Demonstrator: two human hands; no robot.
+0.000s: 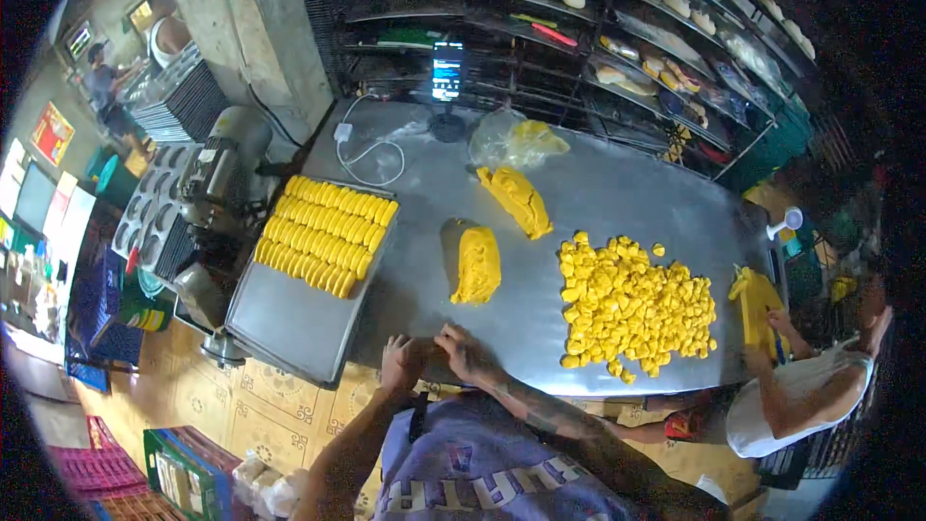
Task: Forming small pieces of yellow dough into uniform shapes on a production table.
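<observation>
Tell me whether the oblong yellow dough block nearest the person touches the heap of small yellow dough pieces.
Apart. The head view shows a wide strip of grey tabletop between the dough block and the heap of dough pieces.

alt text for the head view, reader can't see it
A person's left hand and right hand sit close together at a grey table's near edge. Nearby lie two yellow dough-like slabs, small yellow pieces spread at right, and, at left, a tray with rows of yellow ovals.

Below the left hand (397, 364) and right hand (465, 353), a purple shirt (492, 439) is worn, marked with large pale letters (451, 495) and a small dark emblem (461, 458).
</observation>
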